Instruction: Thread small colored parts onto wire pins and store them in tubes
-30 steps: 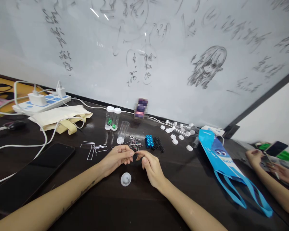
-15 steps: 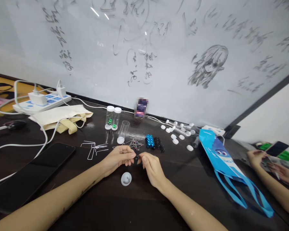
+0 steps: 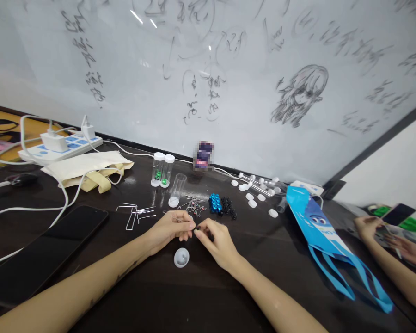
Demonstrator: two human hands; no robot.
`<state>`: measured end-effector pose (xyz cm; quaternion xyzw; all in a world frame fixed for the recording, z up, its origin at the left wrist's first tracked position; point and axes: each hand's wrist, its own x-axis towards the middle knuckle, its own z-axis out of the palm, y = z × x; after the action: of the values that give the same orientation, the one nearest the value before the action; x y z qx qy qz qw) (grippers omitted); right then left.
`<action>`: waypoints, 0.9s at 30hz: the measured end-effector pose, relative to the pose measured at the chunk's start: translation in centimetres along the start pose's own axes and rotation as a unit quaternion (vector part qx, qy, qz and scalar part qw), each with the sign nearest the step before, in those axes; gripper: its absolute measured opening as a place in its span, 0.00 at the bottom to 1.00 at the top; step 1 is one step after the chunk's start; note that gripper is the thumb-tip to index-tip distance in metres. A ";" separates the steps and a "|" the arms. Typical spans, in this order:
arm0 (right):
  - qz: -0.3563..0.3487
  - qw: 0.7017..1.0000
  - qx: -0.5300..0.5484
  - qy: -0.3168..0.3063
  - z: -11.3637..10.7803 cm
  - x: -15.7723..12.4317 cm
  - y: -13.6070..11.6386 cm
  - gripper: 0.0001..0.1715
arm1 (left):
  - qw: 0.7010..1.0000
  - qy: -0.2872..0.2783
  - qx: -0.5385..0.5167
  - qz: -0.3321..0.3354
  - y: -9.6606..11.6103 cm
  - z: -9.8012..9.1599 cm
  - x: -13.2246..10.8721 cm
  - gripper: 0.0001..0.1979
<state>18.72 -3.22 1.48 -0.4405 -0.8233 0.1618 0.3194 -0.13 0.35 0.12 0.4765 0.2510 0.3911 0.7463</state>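
Note:
My left hand [image 3: 173,227] is closed in a pinch above the table. A thin metal line shows by its fingers, but what they hold is too small to make out. My right hand [image 3: 217,238] pinches a small dark piece [image 3: 197,228] right against the left fingertips. Below the hands stands a small translucent cup [image 3: 181,257] with little bits inside. Just beyond them lie a pile of thin metal pieces [image 3: 195,206], blue round parts [image 3: 215,203] and black small parts [image 3: 229,208]. Bent hex keys [image 3: 135,213] are beside the left hand.
An uncapped clear tube [image 3: 179,187] stands behind the hands, near two capped tubes [image 3: 158,169] with green parts. White caps [image 3: 253,203] lie right of centre. A blue bag [image 3: 315,222] is at right, a phone [image 3: 48,252] at left. Another person's hands [image 3: 369,226] hold a phone.
My right thumb and fingers have shifted slightly left and closed nearer to the left fingertips. The dark piece is more covered now. My left hand stays nearly still.

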 end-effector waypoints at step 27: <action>0.002 0.999 0.041 0.010 0.2 0.1 0.4 0.07 | 1.000 -0.004 0.002 -0.001 -0.1 -0.1 0.1 0.08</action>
<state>18.81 -2.95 1.19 -0.4300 -0.8119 0.1919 0.3450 -0.12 0.49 -0.06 0.4791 0.2490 0.3883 0.7468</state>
